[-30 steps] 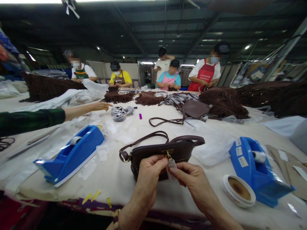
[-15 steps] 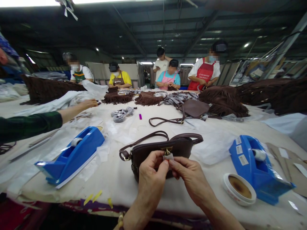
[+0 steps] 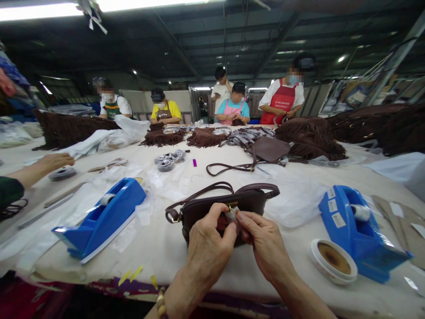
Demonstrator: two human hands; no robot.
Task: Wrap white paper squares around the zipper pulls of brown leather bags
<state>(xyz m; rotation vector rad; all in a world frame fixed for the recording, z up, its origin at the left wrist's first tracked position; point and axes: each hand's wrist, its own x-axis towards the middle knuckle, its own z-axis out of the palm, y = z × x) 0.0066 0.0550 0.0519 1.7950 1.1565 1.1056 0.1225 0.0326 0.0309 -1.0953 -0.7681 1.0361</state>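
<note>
A small dark brown handbag (image 3: pixel 199 210) stands upright on the table in front of me, its strap (image 3: pixel 209 189) looped over the top. At its front, by a gold-coloured metal fitting (image 3: pixel 229 206), is a small whitish wrapping piece (image 3: pixel 232 214). My left hand (image 3: pixel 209 241) is curled against the bag's front, index finger and thumb either side of that piece. Between thumb and fingers, my right hand (image 3: pixel 265 239) pinches the piece's right edge. My fingers partly hide the fitting and the lower front of the bag.
Blue tape dispensers stand left (image 3: pixel 102 217) and right (image 3: pixel 352 230), with a tape roll (image 3: pixel 352 270) near the right one. Beyond lie another brown bag (image 3: pixel 270 149), wrapped straps (image 3: pixel 168 160) and fringed brown pieces (image 3: pixel 308 139). A co-worker's hand (image 3: pixel 49 163) reaches in at left; several people work opposite.
The whitish piece has tilted and its lower part hangs looser from the fitting, while my right fingers have shifted slightly up. At left the co-worker's arm has drawn back leftward.
</note>
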